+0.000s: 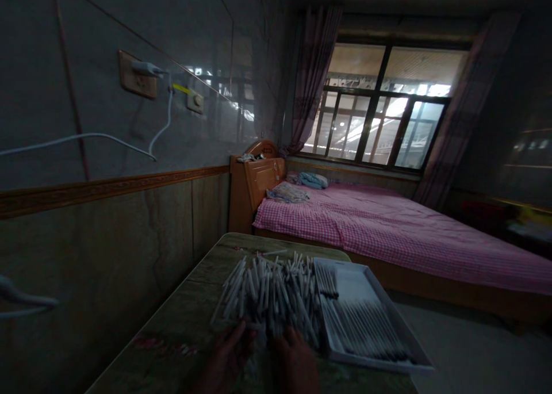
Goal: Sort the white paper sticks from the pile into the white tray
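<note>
A loose heap of thin white pen-like sticks [276, 287] lies on a small table with a marbled top [181, 308]. Beside the heap, on its right, a shallow white tray [351, 279] holds more such sticks in rows, with dark ends showing. My left hand [228, 356] is at the near edge of the heap, its thumb and fingers closed around a pale stick, though blur softens the detail. My right hand [295, 359] reaches to the heap's near side, between it and the tray's lower left corner. Its fingertips are dim and smeared among the sticks.
Behind the table stands a bed with a pink checked sheet [345, 221] and a wooden headboard [263, 178]. A tiled wall runs along the left, with a socket [138, 77], a plugged-in charger [146, 68] and a hanging white cable [103, 135]. A curtained window [379, 103] is at the back.
</note>
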`<move>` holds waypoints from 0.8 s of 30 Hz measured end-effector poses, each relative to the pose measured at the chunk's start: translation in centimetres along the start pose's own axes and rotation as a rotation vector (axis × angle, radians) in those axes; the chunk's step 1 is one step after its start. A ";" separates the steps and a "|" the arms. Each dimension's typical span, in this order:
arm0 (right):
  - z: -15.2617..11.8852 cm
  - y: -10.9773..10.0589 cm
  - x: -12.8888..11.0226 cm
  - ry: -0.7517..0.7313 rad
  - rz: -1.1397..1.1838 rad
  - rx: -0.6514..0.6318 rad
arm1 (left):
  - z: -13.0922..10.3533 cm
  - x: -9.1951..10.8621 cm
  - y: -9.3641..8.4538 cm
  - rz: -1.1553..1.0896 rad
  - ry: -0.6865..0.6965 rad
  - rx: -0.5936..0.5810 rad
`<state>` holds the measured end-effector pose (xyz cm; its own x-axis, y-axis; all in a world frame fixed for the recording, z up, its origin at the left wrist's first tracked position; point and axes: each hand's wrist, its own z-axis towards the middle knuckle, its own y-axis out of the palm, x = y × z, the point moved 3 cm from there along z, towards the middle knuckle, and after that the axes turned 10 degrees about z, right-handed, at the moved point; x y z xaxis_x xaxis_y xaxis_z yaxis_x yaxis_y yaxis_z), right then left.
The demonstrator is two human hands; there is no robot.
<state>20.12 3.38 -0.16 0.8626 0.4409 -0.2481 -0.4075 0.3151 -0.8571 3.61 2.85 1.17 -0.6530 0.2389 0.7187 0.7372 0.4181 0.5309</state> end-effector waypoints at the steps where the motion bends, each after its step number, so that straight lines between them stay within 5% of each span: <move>1: 0.0 0.0 0.0 0.007 -0.002 -0.004 | -0.1 0.0 0.0 0.004 -0.002 0.003; 10: 0.4 1.4 0.4 0.067 -0.032 -0.068 | 0.3 -0.7 -0.2 0.028 -0.001 -0.031; 18: -0.1 1.9 0.4 -0.029 0.011 -0.012 | 0.3 -1.2 -0.1 0.030 -0.013 -0.056; 24: -0.7 1.6 1.4 0.158 0.259 0.124 | 0.2 -1.1 -0.2 0.029 -0.003 -0.041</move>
<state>20.93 3.92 -2.18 0.7573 0.3869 -0.5261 -0.6446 0.3134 -0.6973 4.11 2.68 0.18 -0.6318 0.2533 0.7325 0.7622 0.3749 0.5277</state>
